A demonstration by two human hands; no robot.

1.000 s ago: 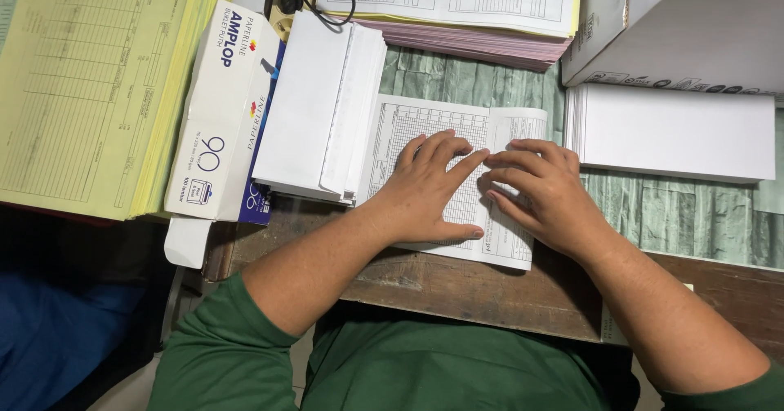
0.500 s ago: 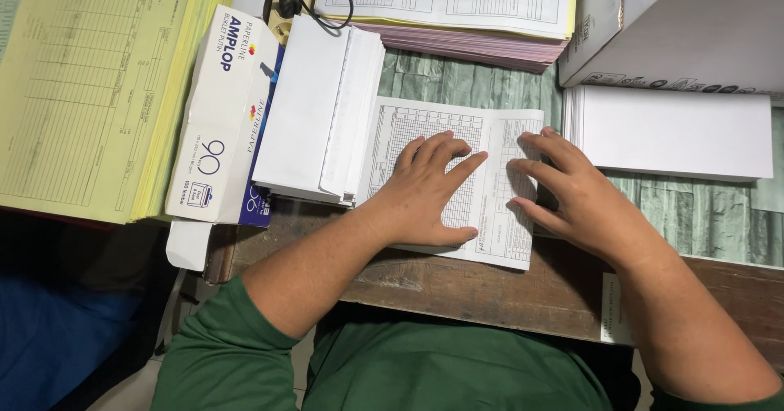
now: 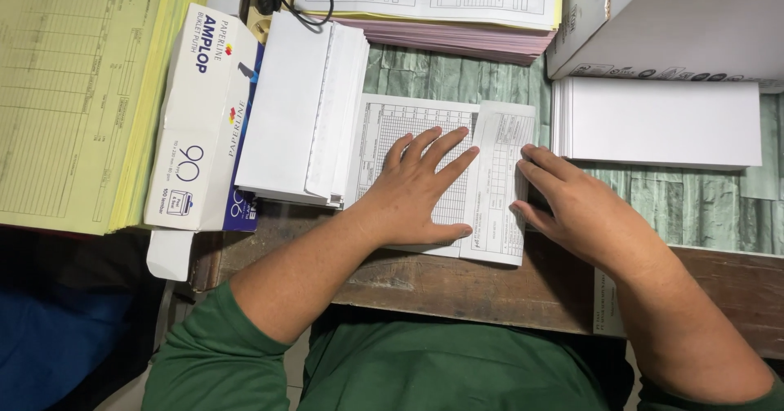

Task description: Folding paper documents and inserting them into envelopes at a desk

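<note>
A white printed form with a grid lies on the desk in front of me. My left hand presses flat on its middle, fingers spread. The form's right flap is raised and folding leftward over the sheet. My right hand rests at the flap's right edge, fingertips against the paper, pushing it over. Neither hand grips anything.
A stack of white envelopes lies left of the form, beside an envelope box. A yellow form pile fills the far left. White envelopes and a cardboard box sit right. Pink and white forms lie behind.
My right hand slid from the form's centre to its right edge and lifted the right flap, which now folds leftward. The left hand stayed pressed on the sheet.
</note>
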